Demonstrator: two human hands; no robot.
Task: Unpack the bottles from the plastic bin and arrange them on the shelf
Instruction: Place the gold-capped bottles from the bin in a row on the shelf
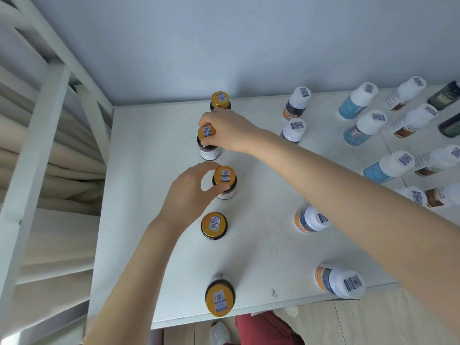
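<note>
Gripping: two gold-capped dark bottles, one per hand, both upright on the white shelf (154,170)
Right hand (227,130): fingers clasped round the cap of the second bottle (207,143) in the gold-capped row, counting from the wall (224,46)
Left hand (191,192): thumb and fingers pinching the neck of the third bottle (224,181), just nearer than the right hand's bottle
Gold-capped row: five bottles in a line running away from the wall; back bottle (220,100) closest to the wall, fourth bottle (214,225) nearer than the left hand, front bottle (220,297) at the shelf's front edge
White-capped bottles: second line to the right of the gold-capped row, with an orange-labelled bottle (339,281) at the front edge; more rows, blue bottles (358,98) among them, further right
Shelf frame (47,115): white bars to the left of the shelf
Plastic bin: not seen
Below the front edge: red trousers (263,329), pale shoe (220,333), wooden floor (368,319)
</note>
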